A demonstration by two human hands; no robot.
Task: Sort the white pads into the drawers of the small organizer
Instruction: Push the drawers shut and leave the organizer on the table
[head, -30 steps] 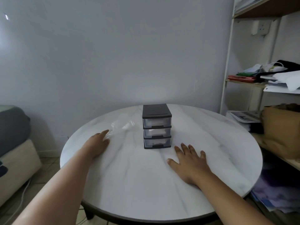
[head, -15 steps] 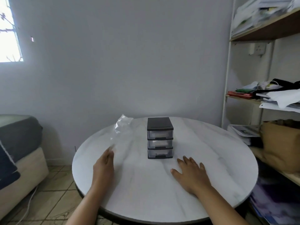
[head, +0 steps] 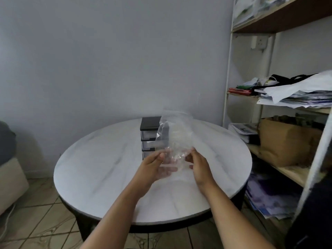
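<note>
Two hands hold one clear crinkled plastic bag [head: 175,135] upright over the round white marble-look table [head: 100,168], lifted off the surface; the left hand [head: 154,166] grips the bag's lower end, thumb in front and fingers curled behind the film; the right hand [head: 198,166] pinches the lower right edge between thumb and curled fingers; neither hand is free. The two-handed grip at one end probably serves to find or work the opening, though the film is too blurred to show which end opens. The white pads cannot be made out one by one; a pale mass shows through the middle of the bag, so they are probably still inside, none on the table and none visible in a drawer. The small three-drawer organizer with black frame and clear drawers [head: 149,123] stands behind the bag on the far side of the table, partly hidden by it; its visible drawer fronts sit flush, so they look closed. It stands apart from both hands, and a drawer has to come out before any pad goes in. Sorting looks not yet begun; this is the unpacking step. The thin, slippery film may spill its contents if tipped. A wooden shelf unit with paper piles [head: 287,105] and a brown cardboard box [head: 283,141] stand at the right, not involved.
</note>
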